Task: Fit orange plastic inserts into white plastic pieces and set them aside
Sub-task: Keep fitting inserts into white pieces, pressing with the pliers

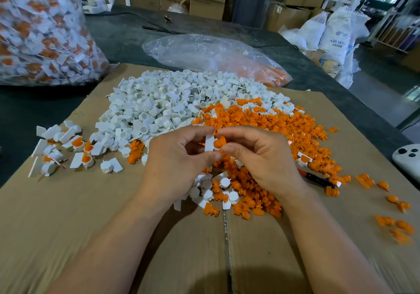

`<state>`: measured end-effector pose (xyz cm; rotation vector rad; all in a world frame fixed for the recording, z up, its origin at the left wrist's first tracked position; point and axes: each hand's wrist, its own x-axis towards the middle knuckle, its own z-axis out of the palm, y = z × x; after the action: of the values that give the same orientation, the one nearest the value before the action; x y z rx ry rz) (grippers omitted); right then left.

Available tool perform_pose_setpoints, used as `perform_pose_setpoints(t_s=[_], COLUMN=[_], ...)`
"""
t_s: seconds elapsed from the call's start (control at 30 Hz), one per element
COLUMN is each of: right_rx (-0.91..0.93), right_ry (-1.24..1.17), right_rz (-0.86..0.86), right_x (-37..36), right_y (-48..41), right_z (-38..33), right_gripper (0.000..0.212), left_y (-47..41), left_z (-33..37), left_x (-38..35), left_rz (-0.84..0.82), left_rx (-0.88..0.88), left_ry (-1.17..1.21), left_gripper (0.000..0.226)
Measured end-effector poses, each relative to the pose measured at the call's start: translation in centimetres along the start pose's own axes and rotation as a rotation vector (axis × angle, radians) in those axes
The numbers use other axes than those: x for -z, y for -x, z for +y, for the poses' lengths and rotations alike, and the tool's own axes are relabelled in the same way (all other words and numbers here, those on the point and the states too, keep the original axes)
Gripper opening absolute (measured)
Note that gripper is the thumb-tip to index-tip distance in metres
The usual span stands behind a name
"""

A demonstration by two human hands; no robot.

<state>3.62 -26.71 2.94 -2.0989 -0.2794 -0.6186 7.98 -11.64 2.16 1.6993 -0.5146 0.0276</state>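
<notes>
Both hands — left hand (181, 157), right hand (254, 157) — around white piece (209, 143)

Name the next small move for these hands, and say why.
Probably press the insert fully home with the right hand: it sits at the mouth of the white piece that the left hand pinches, and looks not yet seated. The finished pieces lie to the left.

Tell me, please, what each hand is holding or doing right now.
Left hand: pinches the white piece.
Right hand: pinches the orange insert sitting in that piece.
</notes>
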Motion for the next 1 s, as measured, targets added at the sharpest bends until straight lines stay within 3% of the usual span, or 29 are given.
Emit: perform_pose_setpoints(t_s=[0.17,0.37,0.73,0.83,1.0], right_rx=[0.034,-0.065,0.136,0.109,-0.024], right_ry=[0.125,-0.002,0.245,0.213,0.072], right_rz=[0.000,-0.021,-0.008,0.005,0.039], right_x=[-0.35,-0.57,-0.66,-0.59,-0.34], right_y=[0.02,-0.07,-0.02,0.00,0.09], right_z=[0.39,0.26,-0.32,-0.24,-0.22], right_gripper=[0.029,0.027,0.025,0.026,0.037], left_y=[0.03,-0.01,0.27,0.32,0.42], left_z=[-0.44,-0.47,-0.37,-0.21,0.30], left_x=[-0.22,-0.16,-0.52,-0.55,-0.57], left_rz=[0.032,0.058,0.111,0.117,0.059], left_rx=[0.000,-0.021,-0.229,-0.194,-0.023], left_ry=[-0.046,-0.071,-0.301,-0.267,-0.011], left_gripper=[0.038,0.038,0.038,0.037,0.043])
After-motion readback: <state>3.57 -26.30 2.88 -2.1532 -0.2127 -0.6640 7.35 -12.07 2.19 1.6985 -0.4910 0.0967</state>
